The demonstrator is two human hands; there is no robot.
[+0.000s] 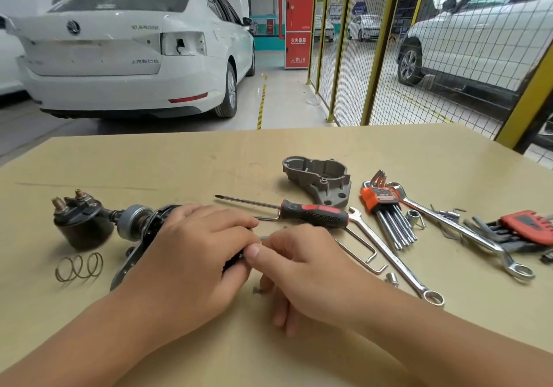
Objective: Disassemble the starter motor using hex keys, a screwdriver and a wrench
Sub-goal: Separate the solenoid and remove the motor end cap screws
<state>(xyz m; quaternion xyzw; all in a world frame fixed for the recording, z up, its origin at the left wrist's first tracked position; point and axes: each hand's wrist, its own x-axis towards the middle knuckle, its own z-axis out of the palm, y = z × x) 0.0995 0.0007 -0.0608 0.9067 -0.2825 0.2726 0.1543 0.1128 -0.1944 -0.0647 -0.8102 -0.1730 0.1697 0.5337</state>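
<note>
The starter motor body lies on the tan table, mostly hidden under my left hand, which grips it from above. A black solenoid with copper terminals sits at its left end. My right hand pinches a thin metal piece, perhaps a hex key, at the motor's right end. The grey housing cover lies apart behind. A red-and-black screwdriver lies just beyond my hands.
A loose spring lies at the front left. To the right are bent hex keys, wrenches, an orange hex key set, a red hex key set and small sockets. A small screw lies under my right hand.
</note>
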